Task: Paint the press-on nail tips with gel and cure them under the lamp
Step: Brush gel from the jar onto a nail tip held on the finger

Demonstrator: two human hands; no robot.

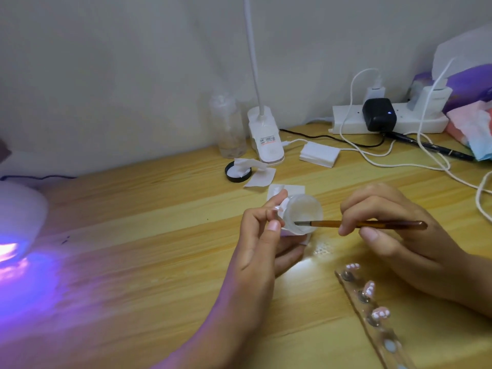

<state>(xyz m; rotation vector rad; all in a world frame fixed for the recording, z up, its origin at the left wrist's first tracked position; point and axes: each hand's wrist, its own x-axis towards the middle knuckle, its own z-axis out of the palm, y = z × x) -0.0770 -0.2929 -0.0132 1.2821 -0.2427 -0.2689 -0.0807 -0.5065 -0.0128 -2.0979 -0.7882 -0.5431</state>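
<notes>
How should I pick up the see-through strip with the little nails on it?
Probably pinch the strip by its two long edges, coming in from the sides at a gap between nail tips. It lies flat, and the tips stand on top.

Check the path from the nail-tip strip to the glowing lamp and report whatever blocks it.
Only the person's left forearm lies across the table between the strip and the lamp, with the left hand gripping the gel jar. Nothing else visible stands there.
</notes>
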